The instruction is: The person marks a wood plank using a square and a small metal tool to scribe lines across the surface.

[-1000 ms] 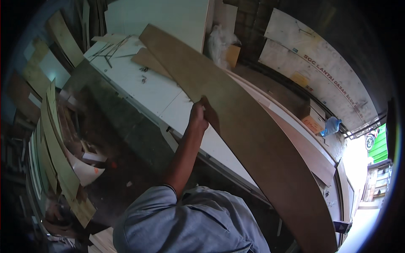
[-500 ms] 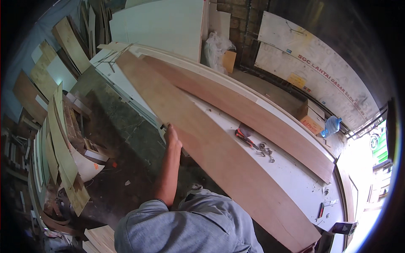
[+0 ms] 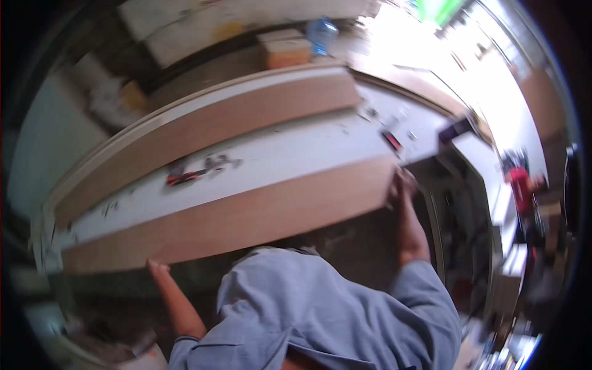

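A long, reddish-brown wooden plank [image 3: 246, 216] lies along the near edge of the white worktable [image 3: 290, 145]. My left hand [image 3: 158, 266] grips its near edge toward the left, fingers partly hidden beneath. Round the plank's right end my right hand [image 3: 403, 186] is closed. Beyond it rests a second plank [image 3: 209, 120], parallel along the far side. Between the two boards are a red-and-black hand tool [image 3: 184, 177] and a small heap of curled scraps [image 3: 219, 162], both blurred.
A small red-and-black tool [image 3: 391, 140] lies near the table's right end, close to a dark phone-like device [image 3: 455, 129]. Behind the table stand a cardboard box [image 3: 285, 49] and a blue plastic bottle [image 3: 322, 36]. Cluttered red equipment [image 3: 519, 185] is at the right.
My view has swung to the right. The near plank now runs more nearly across the view, and my right hand, out of sight before, shows on its right end. The left hand still holds the near edge.
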The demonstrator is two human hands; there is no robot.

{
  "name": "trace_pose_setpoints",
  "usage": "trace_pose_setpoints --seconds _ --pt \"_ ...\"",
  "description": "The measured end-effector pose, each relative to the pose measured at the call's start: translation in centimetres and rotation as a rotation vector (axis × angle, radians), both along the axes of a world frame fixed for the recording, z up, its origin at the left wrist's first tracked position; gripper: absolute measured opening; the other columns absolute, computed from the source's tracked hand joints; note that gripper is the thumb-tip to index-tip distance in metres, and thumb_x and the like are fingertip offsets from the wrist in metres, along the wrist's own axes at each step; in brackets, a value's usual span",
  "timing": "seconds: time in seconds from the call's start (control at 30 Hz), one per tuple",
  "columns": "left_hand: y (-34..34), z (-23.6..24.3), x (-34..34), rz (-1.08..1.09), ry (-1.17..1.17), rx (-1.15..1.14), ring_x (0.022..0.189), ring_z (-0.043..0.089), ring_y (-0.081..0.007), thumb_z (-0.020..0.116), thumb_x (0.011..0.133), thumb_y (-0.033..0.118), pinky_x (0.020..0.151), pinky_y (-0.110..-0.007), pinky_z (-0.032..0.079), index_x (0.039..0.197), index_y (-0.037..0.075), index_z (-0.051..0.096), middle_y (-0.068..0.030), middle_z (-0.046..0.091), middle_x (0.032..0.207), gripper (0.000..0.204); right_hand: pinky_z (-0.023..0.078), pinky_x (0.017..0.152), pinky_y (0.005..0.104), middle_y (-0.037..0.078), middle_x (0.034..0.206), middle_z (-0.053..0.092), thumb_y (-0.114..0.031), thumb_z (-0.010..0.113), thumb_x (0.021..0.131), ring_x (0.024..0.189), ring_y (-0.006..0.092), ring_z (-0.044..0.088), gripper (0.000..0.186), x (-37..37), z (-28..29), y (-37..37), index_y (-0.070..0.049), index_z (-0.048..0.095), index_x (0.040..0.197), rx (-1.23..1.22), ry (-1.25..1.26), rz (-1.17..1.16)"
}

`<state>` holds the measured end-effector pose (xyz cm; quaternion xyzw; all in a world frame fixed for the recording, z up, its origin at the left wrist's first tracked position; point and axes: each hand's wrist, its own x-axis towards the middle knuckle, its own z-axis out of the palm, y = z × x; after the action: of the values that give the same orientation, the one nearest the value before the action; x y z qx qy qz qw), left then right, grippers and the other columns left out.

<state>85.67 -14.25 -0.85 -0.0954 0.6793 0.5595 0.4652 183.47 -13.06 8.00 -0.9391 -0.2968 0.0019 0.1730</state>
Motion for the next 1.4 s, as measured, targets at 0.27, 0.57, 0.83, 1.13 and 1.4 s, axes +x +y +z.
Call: trace_pose_setpoints --seconds 0.27,0.57,0.83,1.13,1.4 --pt "2.9 -3.0 -0.5 -0.071 0.038 -0.424 0.08 0.063 -0.0232 0.041 0.097 0.049 0.054 -0.049 0.044 0.12 0.013 0.065 -0.004 0.069 0.105 0.049 0.049 0.104 0.0481 0.018 0.127 0.07 -0.059 0.054 0.092 0.123 0.037 0.063 0.057 -8.3 2.2 6.0 -0.013 0.073 0.12 -0.185 0.28 0.059" --pt "3.1 -2.8 1.6 -0.048 -0.042 -0.381 0.094 0.058 -0.0195 0.037 0.096 0.068 0.069 -0.038 0.045 0.121 0.019 0.061 -0.0011 0.065 0.113 0.06 0.05 0.095 0.0524 0.029 0.114 0.066 -0.052 0.074 0.084 0.107 0.0426 0.064 0.065 -16.1 -6.0 0.9 0.007 0.065 0.109 0.4 0.135 -0.446" --pt "3.3 -5.8 -0.3 -0.189 -0.059 -0.37 0.093 0.058 -0.0182 0.028 0.096 0.077 0.072 -0.036 0.044 0.127 0.025 0.06 0.0023 0.065 0.115 0.069 0.064 0.061 0.0395 0.012 0.09 0.07 -0.024 0.069 0.097 0.073 0.0227 0.072 0.024 -30.0 -8.8 1.3 -0.001 0.066 0.098 0.595 0.992 -0.37" --pt "3.0 -6.7 0.5 -0.266 -0.047 -0.18 0.096 0.061 -0.0185 0.029 0.098 0.075 0.072 -0.035 0.048 0.129 0.023 0.061 0.0013 0.067 0.118 0.068 0.064 0.057 0.038 0.014 0.084 0.068 -0.018 0.066 0.096 0.068 0.0227 0.069 0.022 -29.6 -6.2 2.7 0.003 0.062 0.09 0.448 0.905 -0.382" --pt "2.8 -2.0 5.8 -0.152 0.339 -0.344 0.102 0.062 -0.0246 0.045 0.1 0.062 0.079 -0.038 0.05 0.136 0.009 0.055 -0.0107 0.059 0.133 0.065 0.051 0.05 0.0319 0.006 0.071 0.062 -0.027 0.066 0.099 0.054 0.0165 0.061 0.029 -24.0 -4.7 1.2 -0.002 0.064 0.083 0.358 1.335 -0.065"
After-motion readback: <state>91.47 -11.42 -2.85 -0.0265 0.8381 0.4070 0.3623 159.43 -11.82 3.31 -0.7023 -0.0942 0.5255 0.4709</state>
